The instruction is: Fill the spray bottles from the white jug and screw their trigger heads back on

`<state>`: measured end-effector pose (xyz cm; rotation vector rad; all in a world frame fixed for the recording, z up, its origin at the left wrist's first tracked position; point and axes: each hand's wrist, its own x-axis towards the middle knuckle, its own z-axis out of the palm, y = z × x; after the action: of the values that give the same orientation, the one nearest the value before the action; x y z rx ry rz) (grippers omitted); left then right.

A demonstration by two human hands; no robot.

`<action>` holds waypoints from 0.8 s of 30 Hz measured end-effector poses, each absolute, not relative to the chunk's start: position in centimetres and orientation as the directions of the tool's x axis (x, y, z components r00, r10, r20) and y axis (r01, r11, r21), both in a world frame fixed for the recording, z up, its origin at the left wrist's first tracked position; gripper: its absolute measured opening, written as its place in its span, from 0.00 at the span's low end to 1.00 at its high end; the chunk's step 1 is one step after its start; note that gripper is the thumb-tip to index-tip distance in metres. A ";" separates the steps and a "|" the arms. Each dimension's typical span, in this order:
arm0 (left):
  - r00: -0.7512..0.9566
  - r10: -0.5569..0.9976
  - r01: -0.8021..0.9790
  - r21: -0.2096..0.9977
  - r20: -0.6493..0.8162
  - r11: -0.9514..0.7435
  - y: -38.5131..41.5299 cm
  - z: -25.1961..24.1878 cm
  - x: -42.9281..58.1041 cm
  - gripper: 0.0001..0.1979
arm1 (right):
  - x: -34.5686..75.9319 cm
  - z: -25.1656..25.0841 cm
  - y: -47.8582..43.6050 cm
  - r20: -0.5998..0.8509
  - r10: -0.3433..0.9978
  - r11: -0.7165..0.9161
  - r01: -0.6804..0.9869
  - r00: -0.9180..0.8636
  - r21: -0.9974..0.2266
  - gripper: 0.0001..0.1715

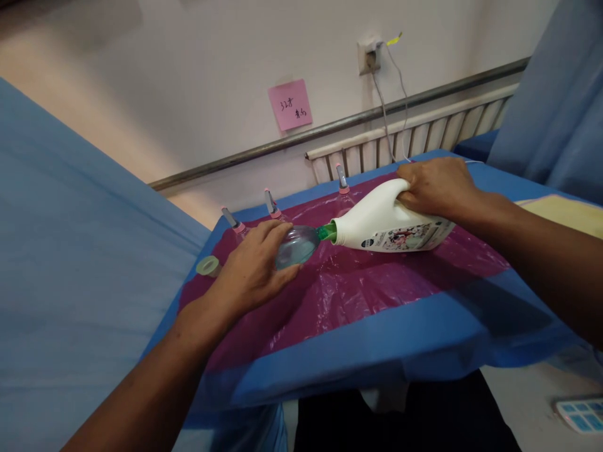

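My left hand (252,263) is wrapped round a clear, rounded bottle (298,247) lying tilted, with bluish liquid visible inside. In my right hand (436,185) is the handle of a white detergent jug (377,216), tipped nearly onto its side. The jug's open mouth faces left and meets a green piece (325,232) at the clear bottle's neck; which of the two it belongs to I cannot tell. Behind stand several clear bottles with pink-and-grey tops (342,179). A pale green cap (208,266) lies left of my left hand.
A crumpled purple plastic sheet (339,295) covers part of the blue-draped table (367,355). Blue curtains (80,251) hang on both sides. Behind are a radiator (438,132), a rail and a wall socket (370,58) with cords. Yellow cloth (565,216) lies at right.
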<state>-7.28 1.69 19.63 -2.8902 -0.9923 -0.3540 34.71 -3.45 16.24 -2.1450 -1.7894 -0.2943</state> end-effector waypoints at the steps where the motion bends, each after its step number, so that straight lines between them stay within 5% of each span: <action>1: 0.773 0.593 0.609 -0.004 0.226 -0.793 1.7 19.8 -7.2 0.35 | 34.6 16.3 -3.4 0.355 0.915 -0.155 0.981 0.188 -0.120 0.17; 24: 0.795 0.593 0.604 -0.079 0.128 -0.793 2.0 20.8 -6.6 0.40 | 33.8 16.7 -2.8 0.309 0.939 -0.118 0.986 0.148 -0.114 0.16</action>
<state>-6.55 2.00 20.82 -2.8663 -0.9591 -0.1462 33.81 -2.85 16.72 -2.1393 -1.8645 -0.2306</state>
